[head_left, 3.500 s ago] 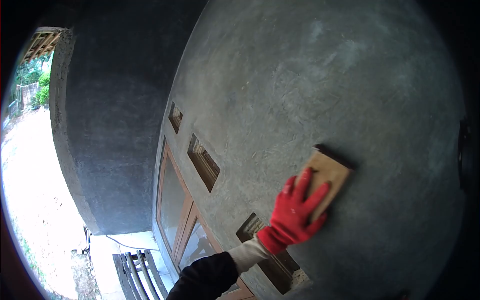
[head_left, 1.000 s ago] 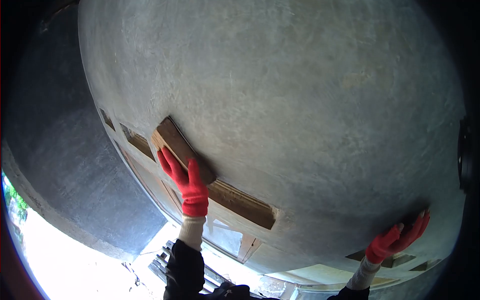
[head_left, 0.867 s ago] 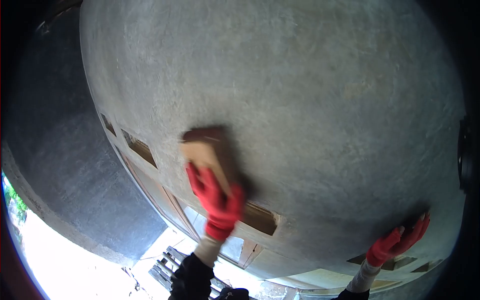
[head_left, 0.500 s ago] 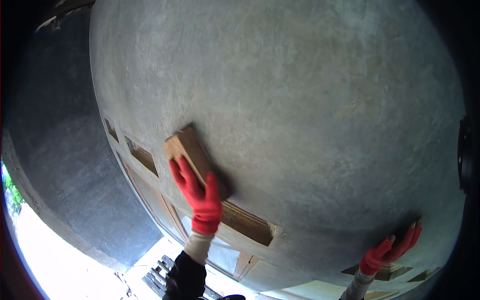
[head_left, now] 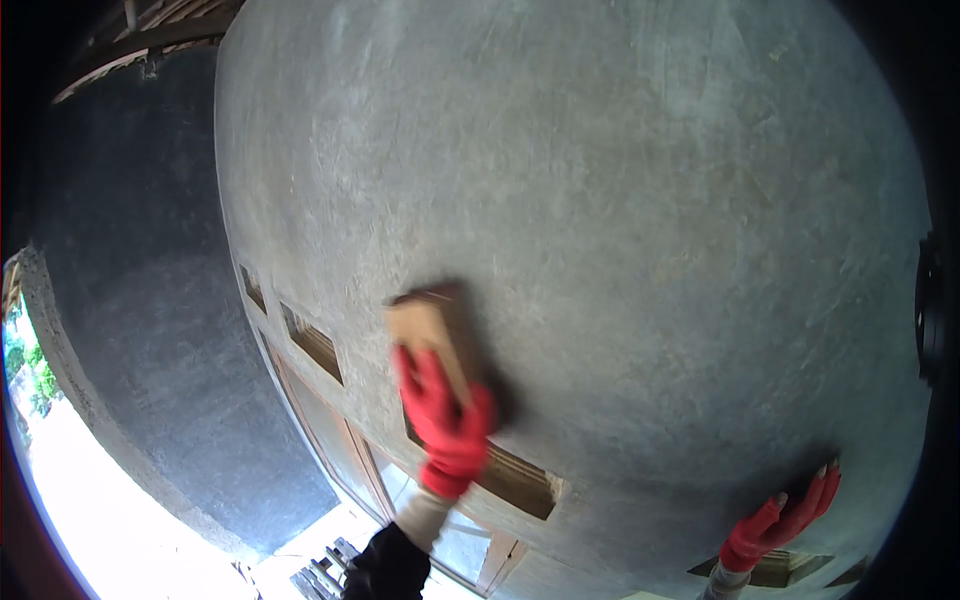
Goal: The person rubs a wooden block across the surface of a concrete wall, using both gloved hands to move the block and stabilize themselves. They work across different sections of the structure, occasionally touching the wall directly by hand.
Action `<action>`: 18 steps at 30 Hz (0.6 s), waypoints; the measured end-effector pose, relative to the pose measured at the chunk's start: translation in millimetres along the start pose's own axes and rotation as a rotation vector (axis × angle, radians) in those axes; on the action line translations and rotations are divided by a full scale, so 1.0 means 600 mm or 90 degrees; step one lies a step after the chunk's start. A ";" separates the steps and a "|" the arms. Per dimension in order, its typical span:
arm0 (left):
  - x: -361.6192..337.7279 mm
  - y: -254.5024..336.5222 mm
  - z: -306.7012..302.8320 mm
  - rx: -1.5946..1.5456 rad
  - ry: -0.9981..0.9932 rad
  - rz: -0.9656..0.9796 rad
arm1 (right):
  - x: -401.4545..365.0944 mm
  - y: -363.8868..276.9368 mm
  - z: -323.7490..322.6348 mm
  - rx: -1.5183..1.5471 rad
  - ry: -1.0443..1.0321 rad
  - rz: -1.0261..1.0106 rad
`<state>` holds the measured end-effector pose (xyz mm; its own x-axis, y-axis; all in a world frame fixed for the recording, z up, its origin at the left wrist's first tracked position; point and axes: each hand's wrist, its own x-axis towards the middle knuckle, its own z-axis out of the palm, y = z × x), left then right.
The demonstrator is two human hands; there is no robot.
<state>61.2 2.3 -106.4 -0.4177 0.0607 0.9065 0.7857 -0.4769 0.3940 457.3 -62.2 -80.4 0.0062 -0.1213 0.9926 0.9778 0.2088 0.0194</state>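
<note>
My left hand, in a red glove, is wrapped round a brown wooden block. The block is pressed to or held close against a grey plastered wall, and motion blurs both hand and block. Just below them a rectangular opening with a wooden lining is partly hidden by the glove. Over at the lower right, my right hand, also red-gloved with bare fingertips, rests with its fingers stretched out on the wall and holds nothing.
More small openings run along the wall to the left, above wood-framed glass panes. A darker wall meets this one at the left, with a bright outdoor gap beyond. Roof timbers show at the upper left.
The left hand and the wooden block have moved to the right across the wall. The camera view has shifted slightly, bringing more roof into sight. My right hand stays in about the same place.
</note>
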 end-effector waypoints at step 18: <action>-0.008 0.088 -0.007 0.015 -0.163 0.318 | 0.028 -0.031 -0.008 -0.007 0.093 -0.039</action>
<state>102.7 -26.6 -90.5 0.1296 0.0444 0.9906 0.8711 -0.4823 -0.0924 440.1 -73.2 -64.5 -0.0240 -0.2739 0.9615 0.9795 0.1861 0.0774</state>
